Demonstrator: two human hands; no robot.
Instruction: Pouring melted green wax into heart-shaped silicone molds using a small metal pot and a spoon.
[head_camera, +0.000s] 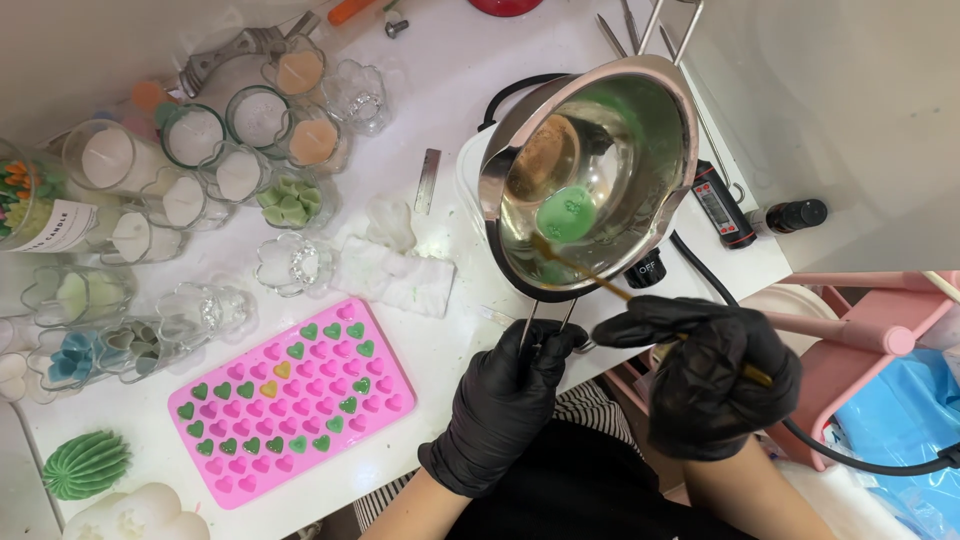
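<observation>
Just past the near edge of the white table, the left hand grips the wire handle of the tilted steel melting pot. The right hand is clamped on a thin wooden stick, running up-left into the green wax puddle.

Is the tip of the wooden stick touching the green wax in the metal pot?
Touching. The head view shows the wooden stick, held by the right hand, running down into the metal pot with its tip at the edge of the green wax.
</observation>
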